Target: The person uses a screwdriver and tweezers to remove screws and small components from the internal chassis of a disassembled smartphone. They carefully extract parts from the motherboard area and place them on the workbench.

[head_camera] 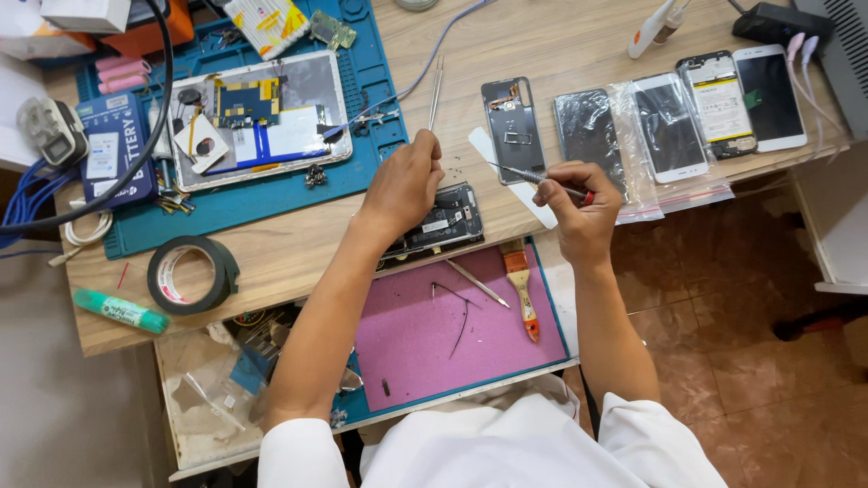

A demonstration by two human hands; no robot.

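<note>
A: Opened phone point(440, 222) lies at the table's front edge, long axis left-right, tilted. Left hand point(404, 181) rests on its left end, fingers curled, pinning it

B: Right hand point(579, 206)?

A: Closed round a thin screwdriver point(529, 175); shaft points left, tip above the phone's right end, apart from it
</note>
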